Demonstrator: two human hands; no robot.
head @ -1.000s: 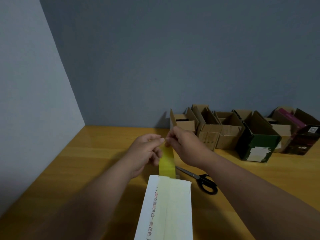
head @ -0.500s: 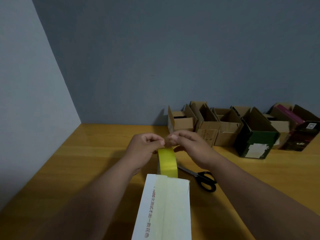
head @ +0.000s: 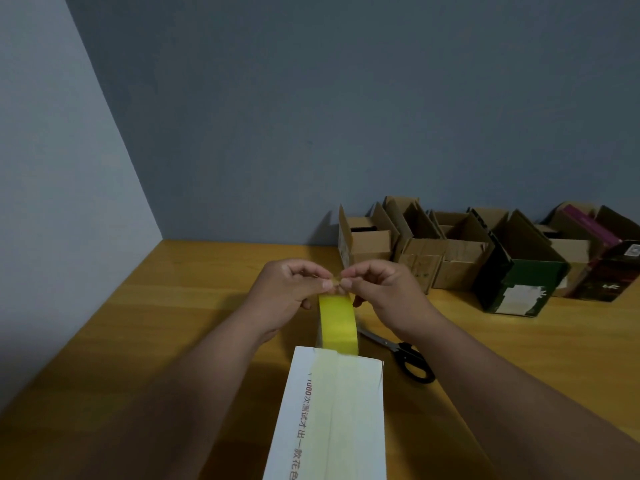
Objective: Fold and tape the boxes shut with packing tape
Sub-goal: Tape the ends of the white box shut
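I saw L hand (head: 284, 296) & R hand (head: 384, 292) both pinching the yellow tape (head: 337, 322) end, above the white box's (head: 332, 414) far edge; scissors (head: 405, 356) lay just right.

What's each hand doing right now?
Left hand: fingers pinch the yellow tape end.
Right hand: fingers pinch the same tape end.
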